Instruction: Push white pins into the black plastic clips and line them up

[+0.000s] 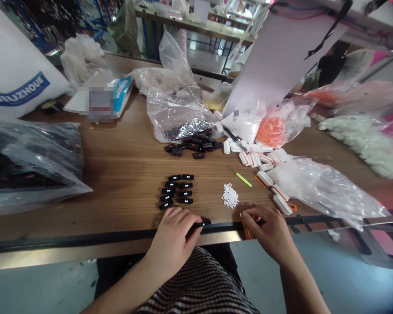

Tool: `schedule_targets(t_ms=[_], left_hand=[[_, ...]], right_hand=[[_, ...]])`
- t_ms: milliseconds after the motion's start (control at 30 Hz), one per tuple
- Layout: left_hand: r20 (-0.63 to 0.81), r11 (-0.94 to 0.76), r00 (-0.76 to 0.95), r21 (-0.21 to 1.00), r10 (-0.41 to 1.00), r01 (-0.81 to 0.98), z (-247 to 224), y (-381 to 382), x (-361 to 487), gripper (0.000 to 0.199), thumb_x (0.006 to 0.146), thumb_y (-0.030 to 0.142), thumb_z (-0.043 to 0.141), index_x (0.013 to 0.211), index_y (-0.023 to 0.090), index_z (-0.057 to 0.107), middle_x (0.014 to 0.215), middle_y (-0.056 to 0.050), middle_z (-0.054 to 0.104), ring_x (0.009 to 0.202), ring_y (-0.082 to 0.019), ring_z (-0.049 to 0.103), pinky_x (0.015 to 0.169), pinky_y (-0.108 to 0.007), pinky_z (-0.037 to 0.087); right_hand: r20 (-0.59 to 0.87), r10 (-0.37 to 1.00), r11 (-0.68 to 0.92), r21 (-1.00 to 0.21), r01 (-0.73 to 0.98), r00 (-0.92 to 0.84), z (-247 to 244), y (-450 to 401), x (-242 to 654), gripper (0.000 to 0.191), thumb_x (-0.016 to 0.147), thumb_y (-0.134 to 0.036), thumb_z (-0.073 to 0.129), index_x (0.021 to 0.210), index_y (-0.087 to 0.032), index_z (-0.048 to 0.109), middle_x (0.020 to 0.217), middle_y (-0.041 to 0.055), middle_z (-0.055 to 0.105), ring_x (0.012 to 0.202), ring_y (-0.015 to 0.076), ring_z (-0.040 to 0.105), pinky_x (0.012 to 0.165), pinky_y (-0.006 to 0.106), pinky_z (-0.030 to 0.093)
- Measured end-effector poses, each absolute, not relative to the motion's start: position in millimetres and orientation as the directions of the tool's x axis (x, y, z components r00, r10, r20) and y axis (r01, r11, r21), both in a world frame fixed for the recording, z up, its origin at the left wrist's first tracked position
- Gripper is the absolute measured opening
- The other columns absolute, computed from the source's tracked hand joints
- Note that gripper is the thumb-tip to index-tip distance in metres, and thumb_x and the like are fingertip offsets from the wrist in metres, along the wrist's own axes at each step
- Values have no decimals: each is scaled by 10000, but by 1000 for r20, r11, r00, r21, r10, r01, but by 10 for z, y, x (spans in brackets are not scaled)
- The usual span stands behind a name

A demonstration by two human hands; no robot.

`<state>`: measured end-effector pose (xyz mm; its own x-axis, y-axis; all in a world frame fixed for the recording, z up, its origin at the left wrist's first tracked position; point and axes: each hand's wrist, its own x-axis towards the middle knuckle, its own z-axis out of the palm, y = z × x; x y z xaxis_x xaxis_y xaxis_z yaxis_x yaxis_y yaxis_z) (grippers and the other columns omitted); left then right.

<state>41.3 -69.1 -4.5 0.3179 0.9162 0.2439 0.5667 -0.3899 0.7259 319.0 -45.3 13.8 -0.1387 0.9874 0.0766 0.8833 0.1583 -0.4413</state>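
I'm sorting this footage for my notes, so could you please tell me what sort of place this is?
It looks like a small hand-assembly workshop. A wooden workbench holds plastic bags of small parts, black parts sit in tidy rows, and more tables stand behind.

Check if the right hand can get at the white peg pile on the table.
Likely yes: the right hand sits just lower right of the small white pegs, with nothing visible between them. Its fingers seem to pinch a small white piece, though, which it may need to release first.

1. Left hand [172,244] gripping black plastic clip [203,223].
2. Right hand [265,232] curled, tiny white peg [240,215] at its fingertips.
3. Rows of black clips [174,190] at left hand's 12 o'clock.
4. White peg pile [230,196] at right hand's 11 o'clock.
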Motion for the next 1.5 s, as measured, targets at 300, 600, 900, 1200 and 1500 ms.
schedule_targets(t_ms=[300, 600, 900, 1200, 1500], left_hand=[[247, -393, 319, 721, 915, 570, -57, -681, 425, 77, 916, 144, 617, 951, 210, 603, 910, -12, 673, 858, -226, 589, 816, -427, 445], [243, -388, 316, 726, 917, 567, -55, -691, 409, 83, 912, 142, 622, 952, 212, 601, 907, -17, 668, 857, -232, 585, 824, -439, 447], [251, -395, 318, 729, 914, 559, -53, -690, 410, 68, 921, 152, 610, 949, 213, 603, 901, -18, 667, 852, -233, 585, 816, -435, 449], [245, -390, 319, 731, 916, 559, -45, -698, 406, 70, 918, 145, 613, 950, 206, 604, 902, -18, 656, 862, -231, 573, 827, -435, 439], [228, -380, 321, 727, 919, 572, -48, -698, 412, 61, 919, 146, 605, 940, 203, 603, 890, -22, 642, 860, -232, 557, 817, -422, 430]], right_hand=[[81, 968, 250, -443, 861, -239, 68, -444, 3313, 175, 910, -362, 629, 861, -274, 773, 896, 41, 740, 851, 236, 684, 832, 444, 487], [60, 952, 297, -399, 868, -299, 163, -422, 3241, 171, 930, -305, 597, 865, -261, 749, 918, 31, 745, 854, 213, 684, 834, 419, 473], [134, 949, 314, -348, 883, -285, 104, -478, 3182, 175, 924, -313, 613, 817, -250, 736, 827, 16, 727, 793, 210, 668, 802, 413, 405], [183, 943, 331, -490, 806, -276, 66, -549, 2811, 142, 911, -273, 625, 786, -225, 675, 749, 17, 677, 740, 194, 611, 739, 367, 380], [146, 846, 487, -604, 631, -513, 293, -455, 2394, 143, 914, -180, 591, 778, -207, 627, 753, 6, 643, 752, 165, 584, 766, 338, 422]])
